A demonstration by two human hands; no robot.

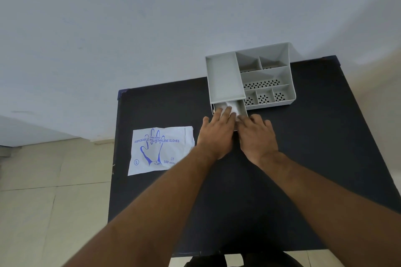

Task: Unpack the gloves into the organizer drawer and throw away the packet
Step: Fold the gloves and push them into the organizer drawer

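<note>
A grey organizer (225,76) stands at the far side of the dark table, its drawer (242,107) pulled out toward me. White crumpled gloves (226,106) lie in the drawer. My left hand (217,132) lies flat with its fingers pressing on the gloves. My right hand (257,134) rests beside it at the drawer's front edge, fingers touching the gloves. The flat white packet (159,150), printed with a blue hand and "disposable polyethylene gloves", lies on the table to the left of my hands.
The dark table (325,158) stands against a pale wall. The organizer's perforated compartments (263,84) fill its right side. A tiled floor (54,201) shows to the left of the table.
</note>
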